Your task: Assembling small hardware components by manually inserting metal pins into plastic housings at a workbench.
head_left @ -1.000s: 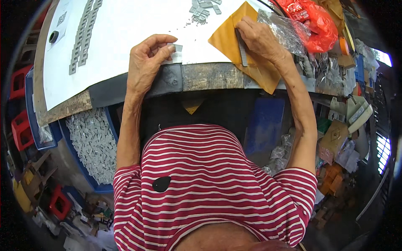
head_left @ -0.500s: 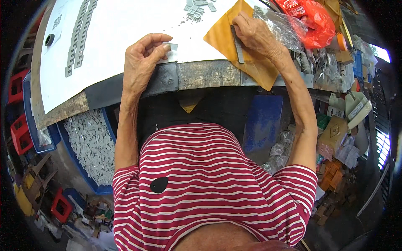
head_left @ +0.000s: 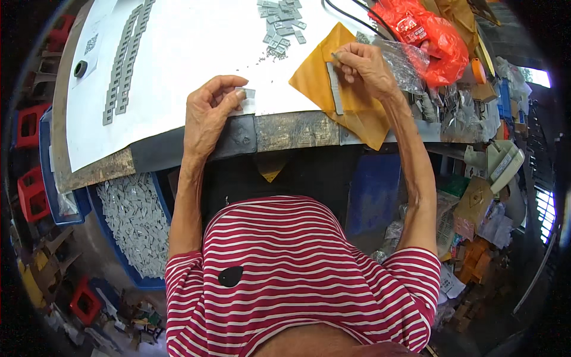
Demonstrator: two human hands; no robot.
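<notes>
My left hand (head_left: 209, 110) pinches a small flat grey plate (head_left: 247, 101) between thumb and fingers, at the table's near edge. My right hand (head_left: 367, 68) is over an orange-yellow sheet (head_left: 312, 74), its thumb and forefinger pressed together. A tiny dark thing seems to stick out at those fingertips, too small to name. Just below them lies a narrow grey strip (head_left: 336, 92) on the sheet. Farther back, a loose pile of grey plates (head_left: 282, 24) sits on the white table covering, with tiny bits (head_left: 276, 53) scattered at its near side.
Overlapping grey plates form two long rows (head_left: 126, 62) at the left, near a black tape roll (head_left: 80, 69). A red plastic bag (head_left: 440, 41), clear wrap and an orange tape roll (head_left: 477, 70) crowd the right. A blue bin (head_left: 134, 223) of grey parts stands below the table.
The view has shifted, so the table sits lower in it. My right hand has let go of the strip, which now lies on the sheet. My left hand still pinches the plate.
</notes>
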